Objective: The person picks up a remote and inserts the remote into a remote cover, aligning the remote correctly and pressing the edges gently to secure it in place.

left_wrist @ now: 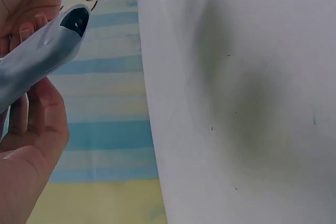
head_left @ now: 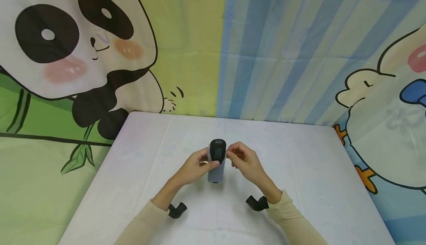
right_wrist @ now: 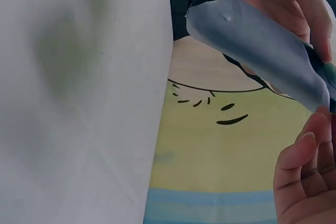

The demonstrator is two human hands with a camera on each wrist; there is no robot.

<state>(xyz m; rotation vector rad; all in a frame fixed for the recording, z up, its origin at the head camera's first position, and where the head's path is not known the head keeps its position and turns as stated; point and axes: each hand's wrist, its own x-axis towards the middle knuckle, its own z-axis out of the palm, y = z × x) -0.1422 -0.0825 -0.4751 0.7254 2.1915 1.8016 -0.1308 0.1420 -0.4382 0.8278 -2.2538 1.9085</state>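
Observation:
Above the table, my left hand (head_left: 194, 167) grips a black handheld device (head_left: 217, 149) with small pale print on its upper face. A translucent grey sleeve (head_left: 215, 174) covers its lower part; the thumb lies across the front, fingers behind. My right hand (head_left: 245, 161) pinches the sleeve's edge at the device's upper right with thumb and index finger. In the left wrist view the sleeve (left_wrist: 44, 51) slants upward, its end hole showing dark material inside. The right wrist view shows the sleeve (right_wrist: 257, 38) along its length, with right fingertips (right_wrist: 315, 121) at its rim.
A white-covered table (head_left: 159, 141) lies beneath both hands. Behind it hangs a printed cloth (head_left: 189, 45) with a panda and stripes. Black curved pieces (head_left: 178, 210) sit at both wrists.

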